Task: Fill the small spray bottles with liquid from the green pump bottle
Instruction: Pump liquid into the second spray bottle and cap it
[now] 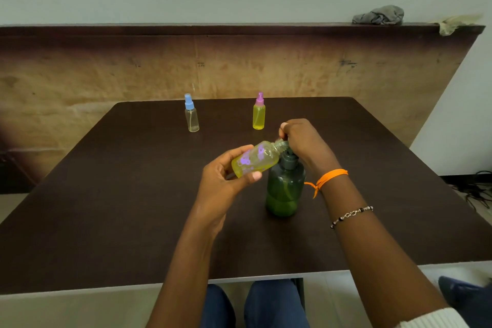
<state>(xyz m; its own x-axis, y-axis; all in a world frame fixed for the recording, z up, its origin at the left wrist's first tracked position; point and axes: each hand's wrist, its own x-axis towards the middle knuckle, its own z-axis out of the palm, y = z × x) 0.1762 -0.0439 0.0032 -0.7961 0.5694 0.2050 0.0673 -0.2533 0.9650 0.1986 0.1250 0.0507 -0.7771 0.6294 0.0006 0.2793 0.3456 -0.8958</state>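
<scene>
The person's left hand [229,176] grips a small spray bottle [255,158], capless and tilted with its threaded neck pointing toward the right hand [303,138]; the bottle holds yellow liquid. It hangs in the air just above and left of the green pump bottle [285,189], which stands upright on the dark table [106,194]. The right hand's curled fingers pinch at the pump top, against the small bottle's neck. Beyond the pump bottle stand a full pink-capped bottle [258,113] and, farther left, a nearly empty blue-capped bottle [191,114].
</scene>
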